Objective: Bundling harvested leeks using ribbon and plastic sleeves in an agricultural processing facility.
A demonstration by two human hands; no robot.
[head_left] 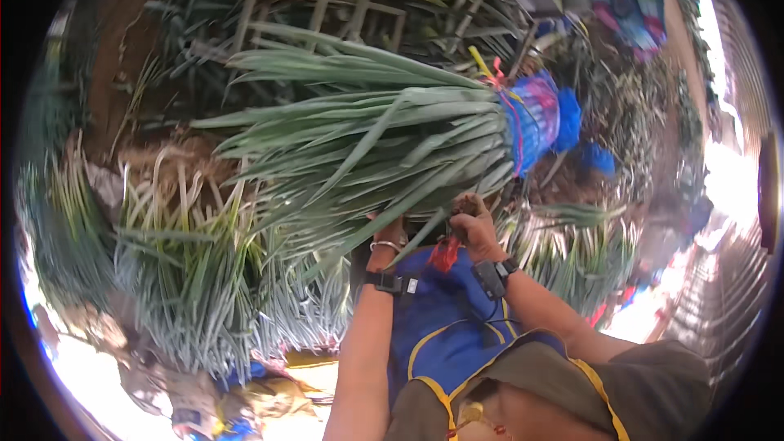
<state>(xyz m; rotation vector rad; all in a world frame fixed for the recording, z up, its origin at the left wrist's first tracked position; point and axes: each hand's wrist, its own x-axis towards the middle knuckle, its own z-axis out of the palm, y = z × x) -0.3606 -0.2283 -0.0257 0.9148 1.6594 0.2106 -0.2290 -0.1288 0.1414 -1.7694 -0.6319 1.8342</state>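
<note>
A large bundle of leeks (392, 135) lies in front of me, its long green leaves fanned to the left. Blue and pink wrapping (535, 118) covers its right end, with pink string around it. My left hand (389, 233) reaches in under the leaves at the bundle's near side; its fingers are hidden. Close by, my right hand (478, 229) is closed just below the wrapped end. A small brown piece shows at its fingertips, and a crumpled red strip (445, 253) hangs beside the palm. What exactly the fist grips is unclear.
Rows of loose leeks (188, 253) stand at the left, with more leeks (572, 245) at the right. Cut leaves litter the ground behind the bundle. A wooden frame (359, 12) and colourful cloth (629, 4) lie at the far side.
</note>
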